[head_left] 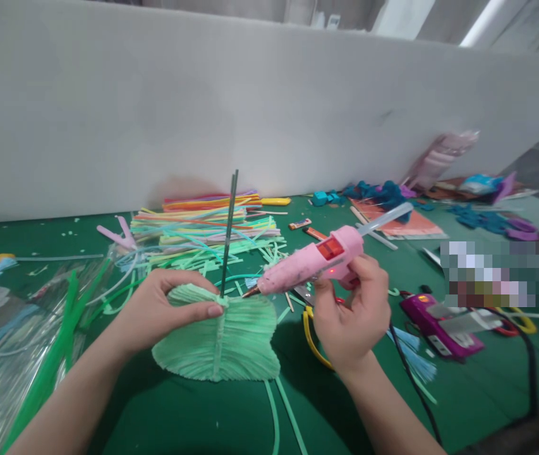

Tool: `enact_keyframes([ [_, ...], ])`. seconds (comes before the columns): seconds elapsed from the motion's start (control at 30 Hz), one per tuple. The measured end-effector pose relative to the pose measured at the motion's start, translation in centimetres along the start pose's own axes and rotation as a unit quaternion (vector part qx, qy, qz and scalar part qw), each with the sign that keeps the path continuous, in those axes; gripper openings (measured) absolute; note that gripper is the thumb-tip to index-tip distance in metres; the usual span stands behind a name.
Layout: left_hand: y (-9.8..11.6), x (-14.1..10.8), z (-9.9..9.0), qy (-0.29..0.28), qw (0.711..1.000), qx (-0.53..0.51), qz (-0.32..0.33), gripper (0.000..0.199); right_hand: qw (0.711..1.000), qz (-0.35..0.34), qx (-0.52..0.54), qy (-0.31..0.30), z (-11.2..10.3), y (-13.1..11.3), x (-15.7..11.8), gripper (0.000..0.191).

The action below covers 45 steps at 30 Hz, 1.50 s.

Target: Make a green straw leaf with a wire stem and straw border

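Observation:
My left hand (174, 300) pinches the top of a mint-green leaf shape (245, 341), which looks made of pipe cleaners laid side by side with a rib down its middle. Thin dark wire stems (229, 234) rise upright from the pinched spot. In my right hand (354, 316) is a pink hot glue gun (304, 262), gripped by its handle. A clear glue stick (387, 218) juts from its back end. The metal nozzle points left, close to the leaf's upper edge beside the stems; whether it touches cannot be made out.
Multicoloured pipe cleaners (203, 234) lie piled behind the leaf. Clear wrappers with green strips (55, 354) cover the left side. Yellow-handled scissors (314, 344), a purple power strip (442, 332) and a black cable (414, 382) are at right. A white partition (250, 107) stands behind the green table.

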State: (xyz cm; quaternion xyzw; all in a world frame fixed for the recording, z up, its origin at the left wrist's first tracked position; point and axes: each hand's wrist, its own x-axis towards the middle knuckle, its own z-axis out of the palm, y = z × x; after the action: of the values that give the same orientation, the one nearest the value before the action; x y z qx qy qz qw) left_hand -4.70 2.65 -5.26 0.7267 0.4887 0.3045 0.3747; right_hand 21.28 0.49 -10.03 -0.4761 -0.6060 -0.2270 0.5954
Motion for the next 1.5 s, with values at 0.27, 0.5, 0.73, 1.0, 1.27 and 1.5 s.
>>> enact_keyframes([
  [0.27,0.1,0.0,-0.3,-0.001,1.0,0.017,0.002,0.018,1.0,-0.001,0.003,0.003,-0.2,0.0,0.1,0.026],
  [0.5,-0.3,-0.1,-0.8,-0.009,1.0,0.022,0.008,0.016,1.0,0.003,-0.003,0.002,-0.1,0.0,0.1,0.026],
  [0.73,-0.5,0.0,-0.9,-0.013,1.0,0.016,0.013,0.012,1.0,0.013,-0.008,0.0,-0.1,0.0,-0.1,0.025],
  [1.0,-0.4,0.0,-1.3,-0.015,1.0,0.017,0.02,0.01,1.0,0.018,0.0,-0.001,-0.1,0.0,-0.1,0.025],
  [1.27,-0.6,-0.3,-1.8,-0.027,0.999,0.027,0.018,0.01,1.0,0.02,0.005,0.0,-0.1,0.0,0.0,0.026],
  [1.5,-0.8,-0.3,-2.2,-0.044,0.998,0.037,0.014,0.01,1.0,0.017,0.0,0.004,-0.2,0.0,0.0,0.024],
])
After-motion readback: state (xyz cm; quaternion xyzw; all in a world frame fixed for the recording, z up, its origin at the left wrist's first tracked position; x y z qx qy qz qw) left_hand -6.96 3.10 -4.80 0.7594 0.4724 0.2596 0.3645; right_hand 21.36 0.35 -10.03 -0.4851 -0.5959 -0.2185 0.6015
